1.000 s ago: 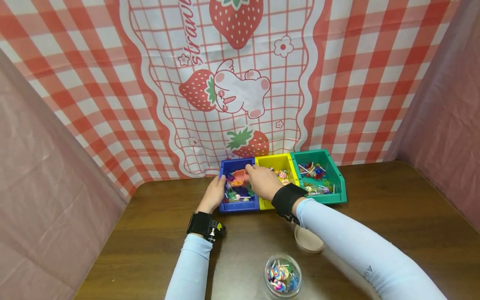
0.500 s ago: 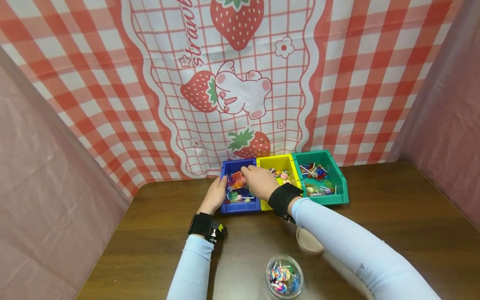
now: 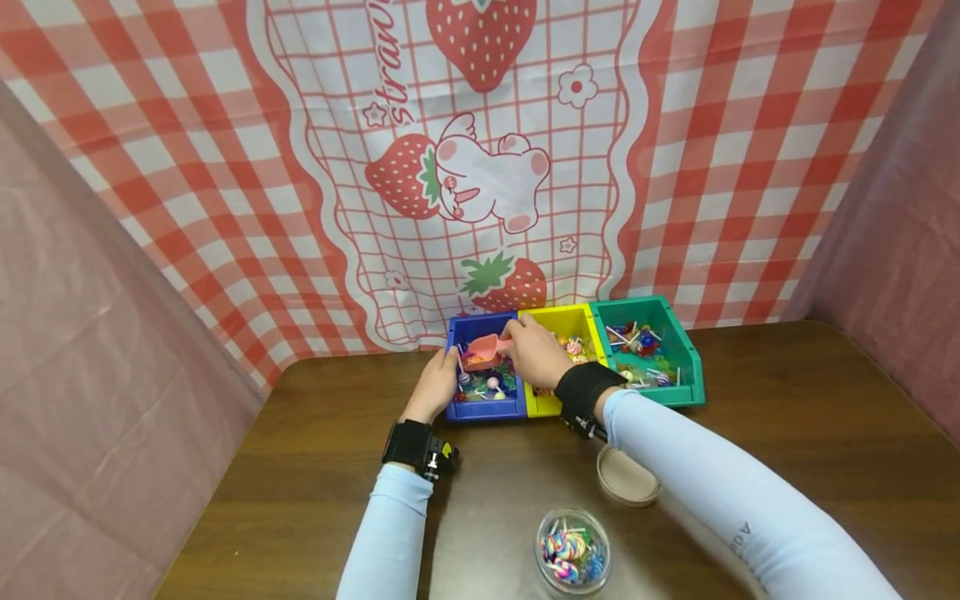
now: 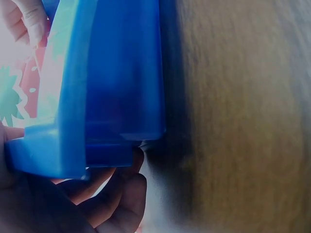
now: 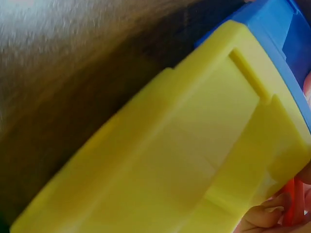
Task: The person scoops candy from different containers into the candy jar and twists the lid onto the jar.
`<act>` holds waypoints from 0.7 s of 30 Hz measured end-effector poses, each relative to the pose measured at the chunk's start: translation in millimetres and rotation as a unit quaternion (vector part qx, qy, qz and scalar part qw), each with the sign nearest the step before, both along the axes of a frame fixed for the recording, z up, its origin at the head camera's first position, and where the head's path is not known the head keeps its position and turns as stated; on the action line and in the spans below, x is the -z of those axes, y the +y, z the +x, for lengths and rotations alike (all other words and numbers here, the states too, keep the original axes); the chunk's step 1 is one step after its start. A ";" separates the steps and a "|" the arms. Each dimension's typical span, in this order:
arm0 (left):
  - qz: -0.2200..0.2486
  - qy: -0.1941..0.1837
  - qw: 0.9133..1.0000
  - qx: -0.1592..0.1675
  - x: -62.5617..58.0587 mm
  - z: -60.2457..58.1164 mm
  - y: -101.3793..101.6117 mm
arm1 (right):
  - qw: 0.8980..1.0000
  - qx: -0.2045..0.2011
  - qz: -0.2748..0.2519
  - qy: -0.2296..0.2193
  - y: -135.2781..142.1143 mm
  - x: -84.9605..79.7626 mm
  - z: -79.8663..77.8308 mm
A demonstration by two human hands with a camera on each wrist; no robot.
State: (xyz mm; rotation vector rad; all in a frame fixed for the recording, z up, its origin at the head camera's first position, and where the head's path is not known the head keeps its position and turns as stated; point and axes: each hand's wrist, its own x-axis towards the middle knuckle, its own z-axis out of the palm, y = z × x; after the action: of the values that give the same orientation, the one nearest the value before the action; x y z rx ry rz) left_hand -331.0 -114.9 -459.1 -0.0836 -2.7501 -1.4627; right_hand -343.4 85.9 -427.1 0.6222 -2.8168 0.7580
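Observation:
With its thumb at the rim and fingers round the outside, my left hand (image 3: pixel 432 385) grips the left wall of a blue bin (image 3: pixel 487 410); curled fingers (image 4: pixel 121 201) show below the bin in the left wrist view. My right hand (image 3: pixel 536 354) pinches the handle of a small pink scoop (image 3: pixel 482 353) over the blue bin's candies. Something orange-yellow lies in the scoop, too small to make out. Lollipops and coloured candies (image 3: pixel 492 383) lie beneath it. The right wrist view shows the yellow bin's outside (image 5: pixel 170 145) and part of the scoop's reddish handle (image 5: pixel 293 201).
A yellow bin (image 3: pixel 543 406) and a green bin (image 3: pixel 686 393), both with candies, adjoin the blue one in a row. Nearer stand a glass jar (image 3: pixel 539 554) of lollipops and a round beige lid (image 3: pixel 628 477) on the wooden table (image 3: pixel 315 483). A checkered cloth (image 3: pixel 300 275) hangs behind.
The scoop, tilted down among the candies half a second ago, is now higher and more level, shifted slightly right with the right hand. My left hand keeps its grip on the blue bin.

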 end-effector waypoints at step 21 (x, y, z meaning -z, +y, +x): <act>0.002 0.006 1.000 0.000 -0.8 3.2 1.5 | 0.987 0.078 -0.129 -0.062 6.0 6.3 12.6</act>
State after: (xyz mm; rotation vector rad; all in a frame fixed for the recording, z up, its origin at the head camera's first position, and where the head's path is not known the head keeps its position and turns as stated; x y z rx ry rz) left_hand -327.8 -113.4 -458.3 -0.0912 -2.7374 -1.4632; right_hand -330.8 91.9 -433.4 0.3206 -2.7659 1.1390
